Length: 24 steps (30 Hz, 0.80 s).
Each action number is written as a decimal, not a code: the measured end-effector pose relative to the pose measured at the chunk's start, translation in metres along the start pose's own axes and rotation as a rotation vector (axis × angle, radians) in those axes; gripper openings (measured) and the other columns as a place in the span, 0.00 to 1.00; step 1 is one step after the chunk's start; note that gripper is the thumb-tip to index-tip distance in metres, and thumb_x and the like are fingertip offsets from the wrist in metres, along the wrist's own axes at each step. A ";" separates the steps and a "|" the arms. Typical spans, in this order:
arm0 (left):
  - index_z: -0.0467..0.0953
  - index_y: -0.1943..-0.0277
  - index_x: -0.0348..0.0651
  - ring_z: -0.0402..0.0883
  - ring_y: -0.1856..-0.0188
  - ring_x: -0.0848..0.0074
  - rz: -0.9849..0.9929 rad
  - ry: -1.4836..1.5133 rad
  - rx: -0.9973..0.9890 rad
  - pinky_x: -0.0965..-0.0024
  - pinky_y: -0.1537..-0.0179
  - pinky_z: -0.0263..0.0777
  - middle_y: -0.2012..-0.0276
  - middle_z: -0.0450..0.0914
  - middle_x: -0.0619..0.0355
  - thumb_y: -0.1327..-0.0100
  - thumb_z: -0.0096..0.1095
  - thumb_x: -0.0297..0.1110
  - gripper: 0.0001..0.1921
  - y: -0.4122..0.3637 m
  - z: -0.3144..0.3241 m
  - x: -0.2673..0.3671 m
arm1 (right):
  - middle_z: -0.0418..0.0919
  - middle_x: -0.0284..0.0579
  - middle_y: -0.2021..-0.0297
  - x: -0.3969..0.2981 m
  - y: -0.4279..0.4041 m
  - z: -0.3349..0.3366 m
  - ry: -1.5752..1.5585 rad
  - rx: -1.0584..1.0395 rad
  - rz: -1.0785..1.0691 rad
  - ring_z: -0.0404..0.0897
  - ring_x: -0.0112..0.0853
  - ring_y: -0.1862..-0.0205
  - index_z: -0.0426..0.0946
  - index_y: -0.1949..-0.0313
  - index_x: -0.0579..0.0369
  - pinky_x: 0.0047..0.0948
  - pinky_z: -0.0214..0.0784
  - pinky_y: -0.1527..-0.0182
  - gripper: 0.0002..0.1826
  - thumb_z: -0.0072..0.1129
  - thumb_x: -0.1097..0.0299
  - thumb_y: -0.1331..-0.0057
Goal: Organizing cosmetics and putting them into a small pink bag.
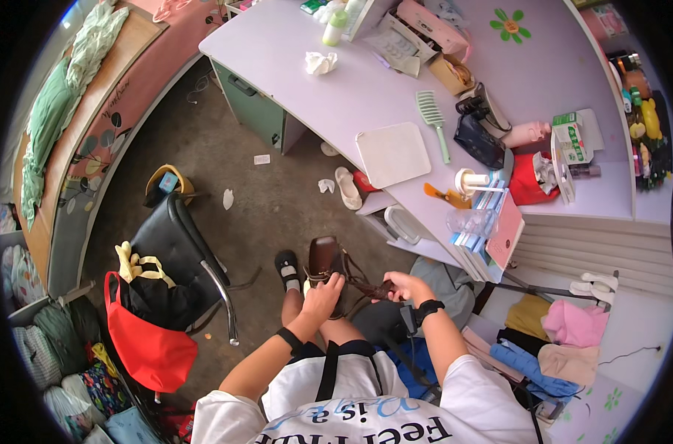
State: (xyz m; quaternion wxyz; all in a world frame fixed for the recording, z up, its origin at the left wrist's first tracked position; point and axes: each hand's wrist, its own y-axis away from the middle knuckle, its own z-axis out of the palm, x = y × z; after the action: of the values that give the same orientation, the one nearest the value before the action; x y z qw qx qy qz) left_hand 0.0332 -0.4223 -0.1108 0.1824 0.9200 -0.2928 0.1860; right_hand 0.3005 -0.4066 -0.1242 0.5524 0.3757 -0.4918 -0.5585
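Note:
A small brown leather bag [323, 256] hangs in front of my lap above the floor, its flap side facing up. My left hand [324, 297] grips the near edge of the bag, with its fingers bent over the leather. To the right, my right hand [401, 287] is closed on the bag's brown strap [376, 289], part of which is bunched at the fingers. More of the strap runs loosely between the bag and that hand. My wrists each wear a black band.
A black chair [172, 250] with a red bag [147, 338] stands left, near a yellow bin [185, 180]. The cluttered desk [314, 105] holds a green hairbrush [433, 119] and standing books [483, 250]. A pale shoe [348, 188] lies beneath its edge. Folded clothes [572, 344] are at right.

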 end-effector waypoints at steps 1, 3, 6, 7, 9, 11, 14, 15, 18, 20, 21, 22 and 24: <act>0.64 0.51 0.41 0.80 0.66 0.65 -0.068 0.117 -0.003 0.63 0.71 0.76 0.54 0.68 0.56 0.47 0.60 0.31 0.21 -0.001 0.001 0.003 | 0.75 0.58 0.59 -0.001 -0.001 0.001 0.039 -0.043 0.057 0.53 0.29 0.79 0.66 0.56 0.65 0.28 0.54 0.79 0.21 0.38 0.59 0.38; 0.64 0.51 0.40 0.80 0.65 0.61 -0.135 0.232 -0.008 0.61 0.70 0.76 0.54 0.68 0.54 0.46 0.59 0.30 0.19 -0.002 0.004 0.004 | 0.78 0.57 0.63 0.000 -0.004 0.003 0.076 -0.087 0.112 0.48 0.18 0.89 0.69 0.61 0.65 0.17 0.49 0.87 0.18 0.37 0.62 0.39; 0.63 0.51 0.36 0.77 0.61 0.48 -0.311 0.632 -0.084 0.54 0.62 0.74 0.53 0.68 0.44 0.43 0.59 0.36 0.21 0.001 0.018 -0.010 | 0.74 0.51 0.70 -0.001 -0.003 0.019 -0.335 -0.066 -0.069 0.53 0.21 0.88 0.67 0.60 0.66 0.19 0.50 0.86 0.18 0.37 0.63 0.39; 0.63 0.51 0.36 0.77 0.61 0.48 -0.308 0.632 -0.084 0.54 0.62 0.74 0.53 0.68 0.44 0.43 0.59 0.36 0.21 0.002 0.023 -0.014 | 0.74 0.51 0.70 0.000 -0.004 0.026 -0.336 -0.065 -0.071 0.53 0.21 0.88 0.67 0.60 0.66 0.19 0.50 0.86 0.18 0.37 0.63 0.39; 0.67 0.51 0.34 0.77 0.58 0.48 -0.170 0.615 -0.238 0.54 0.56 0.72 0.53 0.72 0.40 0.44 0.60 0.37 0.21 0.005 0.030 -0.022 | 0.74 0.53 0.66 0.003 -0.007 0.040 -0.517 -0.063 -0.177 0.57 0.23 0.84 0.66 0.58 0.67 0.20 0.54 0.83 0.17 0.38 0.65 0.39; 0.71 0.52 0.35 0.76 0.55 0.50 -0.128 0.655 -0.348 0.54 0.54 0.70 0.57 0.76 0.39 0.42 0.57 0.39 0.19 0.002 0.039 -0.041 | 0.74 0.52 0.62 0.015 -0.010 0.055 -0.552 -0.192 -0.210 0.63 0.26 0.78 0.66 0.56 0.68 0.23 0.62 0.77 0.18 0.37 0.65 0.37; 0.74 0.54 0.38 0.75 0.53 0.54 0.007 0.630 -0.533 0.62 0.53 0.69 0.55 0.78 0.47 0.41 0.55 0.37 0.15 -0.003 0.101 -0.082 | 0.76 0.50 0.62 0.027 -0.006 0.067 -0.323 -0.209 -0.299 0.71 0.30 0.70 0.69 0.56 0.66 0.26 0.68 0.68 0.17 0.38 0.66 0.35; 0.74 0.59 0.37 0.77 0.56 0.54 -0.213 0.647 -0.453 0.61 0.56 0.71 0.58 0.79 0.47 0.42 0.56 0.37 0.13 -0.019 0.021 -0.062 | 0.76 0.50 0.62 0.031 -0.005 0.062 -0.353 -0.204 -0.305 0.71 0.30 0.70 0.69 0.56 0.66 0.26 0.68 0.68 0.17 0.38 0.66 0.35; 0.73 0.59 0.38 0.79 0.62 0.53 -0.147 0.604 0.112 0.57 0.61 0.71 0.64 0.80 0.48 0.43 0.59 0.39 0.14 -0.022 -0.003 -0.068 | 0.76 0.47 0.61 0.026 0.020 0.072 -0.097 -0.093 -0.419 0.75 0.29 0.62 0.71 0.53 0.63 0.26 0.69 0.57 0.15 0.40 0.71 0.36; 0.70 0.54 0.40 0.79 0.64 0.52 -0.040 0.484 -0.213 0.55 0.63 0.71 0.68 0.80 0.47 0.44 0.60 0.41 0.19 -0.029 0.015 -0.078 | 0.77 0.46 0.61 0.014 0.039 0.076 -0.112 -0.122 -0.507 0.76 0.29 0.60 0.71 0.53 0.62 0.24 0.69 0.57 0.15 0.42 0.71 0.36; 0.70 0.54 0.40 0.79 0.64 0.52 -0.037 0.482 -0.210 0.55 0.63 0.71 0.68 0.80 0.47 0.44 0.60 0.41 0.19 -0.032 0.013 -0.073 | 0.78 0.45 0.61 0.010 0.044 0.077 -0.145 -0.147 -0.595 0.76 0.29 0.59 0.72 0.53 0.62 0.23 0.68 0.56 0.14 0.43 0.71 0.35; 0.68 0.52 0.40 0.79 0.63 0.52 -0.058 0.453 -0.281 0.56 0.62 0.72 0.68 0.80 0.46 0.43 0.60 0.41 0.20 -0.036 0.010 -0.063 | 0.77 0.43 0.57 0.006 0.040 0.076 -0.179 -0.081 -0.648 0.74 0.27 0.57 0.71 0.50 0.65 0.22 0.66 0.52 0.17 0.45 0.72 0.37; 0.67 0.48 0.39 0.80 0.63 0.52 -0.067 0.478 -0.346 0.56 0.61 0.72 0.66 0.80 0.43 0.41 0.57 0.41 0.21 -0.042 -0.003 -0.049 | 0.76 0.43 0.57 0.001 0.040 0.079 -0.016 0.034 -0.728 0.74 0.26 0.57 0.71 0.50 0.66 0.22 0.65 0.52 0.18 0.46 0.72 0.38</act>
State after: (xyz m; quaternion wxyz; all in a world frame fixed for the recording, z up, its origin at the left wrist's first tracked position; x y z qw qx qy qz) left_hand 0.0211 -0.3660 -0.1394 0.4063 0.8146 -0.2383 0.3386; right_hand 0.2338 -0.3936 -0.0668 0.3071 0.5310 -0.3393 -0.7132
